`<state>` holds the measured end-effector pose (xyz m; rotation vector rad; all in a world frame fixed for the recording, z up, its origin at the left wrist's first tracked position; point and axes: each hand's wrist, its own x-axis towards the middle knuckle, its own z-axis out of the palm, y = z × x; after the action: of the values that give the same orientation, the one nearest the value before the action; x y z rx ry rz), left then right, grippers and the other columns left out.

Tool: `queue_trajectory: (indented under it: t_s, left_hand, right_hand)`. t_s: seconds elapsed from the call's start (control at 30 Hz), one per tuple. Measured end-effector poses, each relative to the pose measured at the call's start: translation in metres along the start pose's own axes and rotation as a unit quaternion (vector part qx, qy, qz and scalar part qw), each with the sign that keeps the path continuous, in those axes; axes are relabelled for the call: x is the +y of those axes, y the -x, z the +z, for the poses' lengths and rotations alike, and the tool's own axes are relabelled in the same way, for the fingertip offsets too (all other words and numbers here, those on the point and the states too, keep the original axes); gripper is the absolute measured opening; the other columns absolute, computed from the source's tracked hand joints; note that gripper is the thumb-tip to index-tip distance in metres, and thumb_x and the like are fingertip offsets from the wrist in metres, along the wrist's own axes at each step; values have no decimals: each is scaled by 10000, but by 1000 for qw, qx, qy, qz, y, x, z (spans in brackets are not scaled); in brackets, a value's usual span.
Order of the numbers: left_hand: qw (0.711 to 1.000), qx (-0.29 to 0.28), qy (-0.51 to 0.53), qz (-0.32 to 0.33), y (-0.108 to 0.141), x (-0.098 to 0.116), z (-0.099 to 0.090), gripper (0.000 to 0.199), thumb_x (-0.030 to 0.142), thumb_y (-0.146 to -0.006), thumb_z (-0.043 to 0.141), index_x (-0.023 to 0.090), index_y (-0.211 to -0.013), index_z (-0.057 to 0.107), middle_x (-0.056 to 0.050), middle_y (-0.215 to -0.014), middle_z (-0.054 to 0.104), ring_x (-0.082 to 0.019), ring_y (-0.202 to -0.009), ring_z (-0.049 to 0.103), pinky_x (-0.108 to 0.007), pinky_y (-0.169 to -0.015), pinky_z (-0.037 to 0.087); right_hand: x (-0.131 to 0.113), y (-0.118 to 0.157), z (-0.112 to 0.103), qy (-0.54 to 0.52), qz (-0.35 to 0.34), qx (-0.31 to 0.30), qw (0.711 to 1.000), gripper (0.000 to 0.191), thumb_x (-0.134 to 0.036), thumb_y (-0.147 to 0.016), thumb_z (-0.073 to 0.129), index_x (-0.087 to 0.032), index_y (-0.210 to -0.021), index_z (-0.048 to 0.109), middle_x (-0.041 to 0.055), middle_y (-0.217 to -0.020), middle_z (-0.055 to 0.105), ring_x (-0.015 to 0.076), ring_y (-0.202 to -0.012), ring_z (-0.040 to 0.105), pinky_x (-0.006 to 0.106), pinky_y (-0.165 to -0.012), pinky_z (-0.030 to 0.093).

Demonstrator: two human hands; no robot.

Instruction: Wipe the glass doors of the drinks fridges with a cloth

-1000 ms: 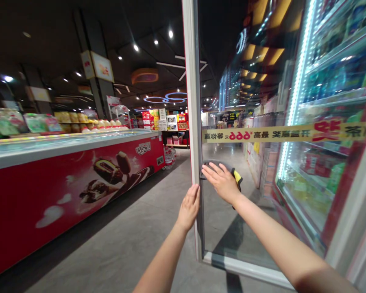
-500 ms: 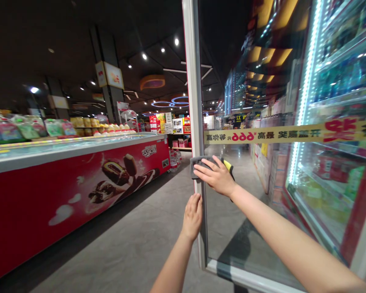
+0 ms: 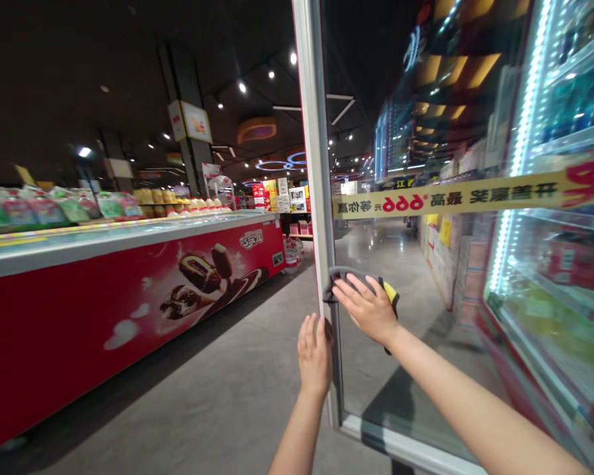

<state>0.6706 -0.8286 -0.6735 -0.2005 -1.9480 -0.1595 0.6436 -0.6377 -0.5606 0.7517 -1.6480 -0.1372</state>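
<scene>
Under the spread fingers of my right hand (image 3: 369, 310) is a grey cloth (image 3: 330, 285) with a yellow underside, pressed to the glass door (image 3: 359, 244) beside its edge. The palm side of that hand is hidden. Lower down, my left hand (image 3: 314, 359) grips the pale door frame (image 3: 311, 145), its fingers curled at the edge and the thumb out of sight. The door stands swung open, and a yellow strip (image 3: 455, 194) with mirrored lettering crosses its glass above my right hand.
A red ice-cream chest freezer (image 3: 79, 310) runs along the left, bagged goods (image 3: 59, 204) behind it. To the right is a lit drinks cooler (image 3: 574, 264). Stacked cartons (image 3: 470, 277) show through the glass. Grey floor (image 3: 218, 402) lies between freezer and door.
My right hand and the cloth have slid right and slightly down, away from the frame onto the glass. My left hand stays at the frame. The view has turned slightly left.
</scene>
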Motion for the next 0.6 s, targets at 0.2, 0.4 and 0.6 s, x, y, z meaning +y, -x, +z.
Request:
queue_trajectory:
  t_s: [0.2,0.4,0.6]
  left_hand:
    - [999,-28,18,-6,-13,-2,-12,787,98,-855,630,191,-1565,303,-169,-1558,450,-333,-1487,361,-525,-1149,446]
    - [992,-44,72,92,-17,-1,-12,854,-14,-903,418,256,-1624,49,-130,-1594,415,-234,-1502,342,-445,-1160,453]
    - [993,-39,84,68,-10,4,-3,804,12,-939,376,270,-1624,43,-158,-1551,457,-249,-1457,423,-418,-1114,505]
  right_hand:
    - [1,41,-6,-49,-162,-25,985,303,-215,-942,600,-290,-1225,678,-9,-1380,656,186,-1338,496,450,-1184,285]
    - [-7,33,-8,1,-8,7,1000,371,-180,-923,616,-285,-1276,658,11,-1391,652,218,-1335,491,467,-1195,232]
    - [-13,46,-10,-40,-104,-15,994,273,-201,-928,609,-296,-1165,706,-17,-1306,701,170,-1250,556,387,-1158,306]
